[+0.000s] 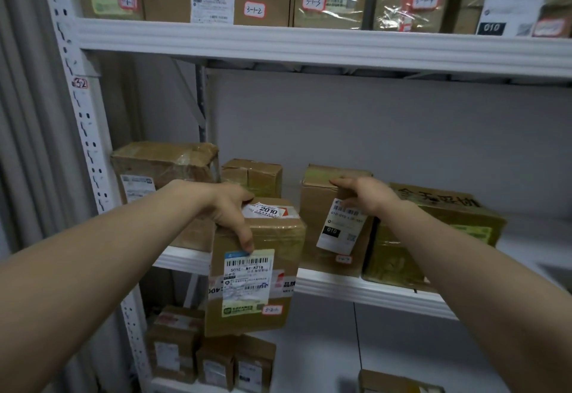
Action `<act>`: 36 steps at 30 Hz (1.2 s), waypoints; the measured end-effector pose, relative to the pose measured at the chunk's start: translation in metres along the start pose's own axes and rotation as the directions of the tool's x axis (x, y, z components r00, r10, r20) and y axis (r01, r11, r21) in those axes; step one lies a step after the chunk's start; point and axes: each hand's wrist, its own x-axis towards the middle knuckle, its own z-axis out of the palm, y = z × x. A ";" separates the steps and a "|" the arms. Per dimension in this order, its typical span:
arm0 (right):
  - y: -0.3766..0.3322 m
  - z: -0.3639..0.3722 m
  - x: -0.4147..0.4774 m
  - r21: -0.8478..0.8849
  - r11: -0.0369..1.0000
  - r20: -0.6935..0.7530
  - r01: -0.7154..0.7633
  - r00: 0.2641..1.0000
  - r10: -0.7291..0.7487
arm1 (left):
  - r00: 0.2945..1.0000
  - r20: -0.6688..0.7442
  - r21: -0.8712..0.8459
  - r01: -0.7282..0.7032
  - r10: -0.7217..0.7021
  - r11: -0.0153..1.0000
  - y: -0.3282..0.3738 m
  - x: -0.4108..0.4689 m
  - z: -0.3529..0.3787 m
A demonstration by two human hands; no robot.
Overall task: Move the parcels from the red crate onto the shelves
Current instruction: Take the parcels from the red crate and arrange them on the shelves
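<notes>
My left hand (230, 211) grips the top of a brown cardboard parcel (263, 281) with a white barcode label, held in front of the middle shelf's edge (356, 292). It hangs partly below the shelf line, between its neighbours. My right hand (362, 193) grips the top corner of another brown parcel (322, 228) that stands on the middle shelf, its white "010" label facing me. The red crate is out of view.
On the middle shelf stand a taped box (161, 163) at the left, a small box (252, 176) behind, and a wide box (439, 231) at the right. The top shelf (309, 43) is packed with labelled boxes. Small boxes (216, 361) sit on the lower shelf.
</notes>
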 end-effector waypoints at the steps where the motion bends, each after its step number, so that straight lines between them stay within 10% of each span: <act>1: 0.002 0.000 -0.002 0.011 1.000 -0.005 -0.003 1.000 0.003 | 1.000 0.001 0.008 -0.007 0.007 1.000 0.002 0.001 0.000; 20: 0.036 -0.013 -0.005 -0.167 0.985 -0.002 -0.039 0.999 0.039 | 0.999 0.024 0.008 -0.022 0.022 1.000 0.010 0.012 -0.001; 27: -0.042 -0.018 0.036 -0.030 0.991 -0.122 0.130 0.984 -0.133 | 1.000 0.009 0.001 0.019 -0.019 1.000 -0.013 -0.001 -0.012; 36: -0.127 0.001 0.090 0.000 0.977 0.079 0.214 0.974 -0.213 | 0.994 -0.003 -0.041 0.105 -0.105 0.994 -0.055 -0.021 -0.027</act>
